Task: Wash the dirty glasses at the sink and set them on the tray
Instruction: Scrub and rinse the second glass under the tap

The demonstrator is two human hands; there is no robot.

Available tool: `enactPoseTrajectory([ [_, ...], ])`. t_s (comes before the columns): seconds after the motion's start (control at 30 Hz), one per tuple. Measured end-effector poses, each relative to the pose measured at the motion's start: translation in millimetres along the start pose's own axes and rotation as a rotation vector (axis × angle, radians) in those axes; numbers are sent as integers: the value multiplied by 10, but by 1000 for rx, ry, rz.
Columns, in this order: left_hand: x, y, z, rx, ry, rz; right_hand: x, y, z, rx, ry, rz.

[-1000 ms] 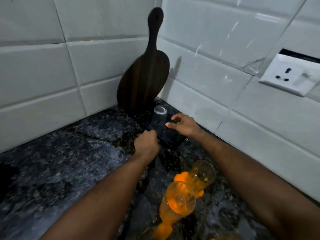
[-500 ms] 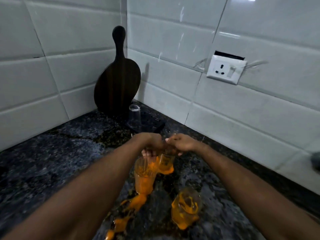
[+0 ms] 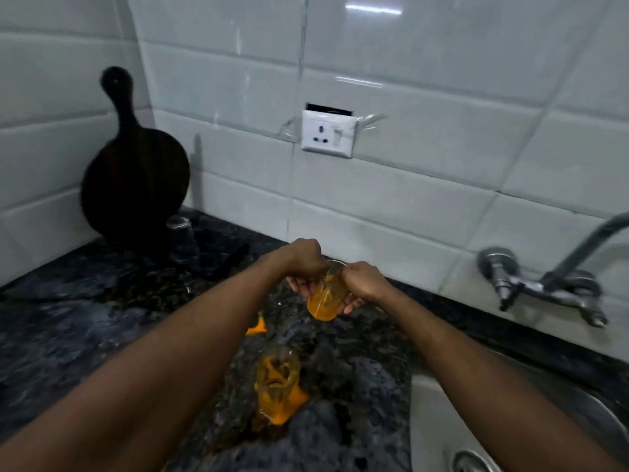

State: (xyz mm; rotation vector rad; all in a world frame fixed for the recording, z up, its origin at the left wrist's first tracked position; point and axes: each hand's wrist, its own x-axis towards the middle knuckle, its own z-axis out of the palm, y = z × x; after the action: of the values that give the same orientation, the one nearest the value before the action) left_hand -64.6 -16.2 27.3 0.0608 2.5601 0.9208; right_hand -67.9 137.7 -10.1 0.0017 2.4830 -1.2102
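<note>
Lifted: orange-coated glass [image 3: 325, 299], gripped by left hand [image 3: 306, 264], right hand [image 3: 364, 281].

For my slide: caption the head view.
Left hand and right hand hold an orange-smeared glass; a second dirty glass sits beside the sink.

Forearms [image 3: 190, 338], left hand [image 3: 304, 267] and right hand [image 3: 364, 284] are all bare.

Worktop [image 3: 68, 335]: dark speckled polished stone. Wall tiles [image 3: 425, 199]: white, glossy. Chopping board [image 3: 136, 185]: dark wood, matt. Tap [image 3: 544, 284] and sink [image 3: 442, 420]: shiny metal. Glass [image 3: 277, 379]: clear, orange-smeared. Socket [image 3: 327, 133]: white plastic.
</note>
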Motion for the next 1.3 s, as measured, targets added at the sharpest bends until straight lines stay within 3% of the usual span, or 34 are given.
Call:
enactPoseTrajectory([
  [0.17,265,614,574,-181,56,68,-471,654,-656,192,132,132],
  [0.33,526,1284,1253,-202,122,174,-896,1301,-1277,268,295,252],
  [0.63,627,2285,2166,-47,117,298,-1431,1922,-1936,281,474,310],
  [0.77,595,2354,2287,-27,264,314,-1527,1983,-2081,281,484,312],
  [0.97,659,2354,2268,60,263,377,-1520,2023,-2154,308,498,281],
  [1.17,833,2255,2318,-306,171,273,-1501,2027,-2151,312,495,293],
  [1.3,680,2211,2353,-395,158,247,-1571,2003,-2153,314,506,282],
])
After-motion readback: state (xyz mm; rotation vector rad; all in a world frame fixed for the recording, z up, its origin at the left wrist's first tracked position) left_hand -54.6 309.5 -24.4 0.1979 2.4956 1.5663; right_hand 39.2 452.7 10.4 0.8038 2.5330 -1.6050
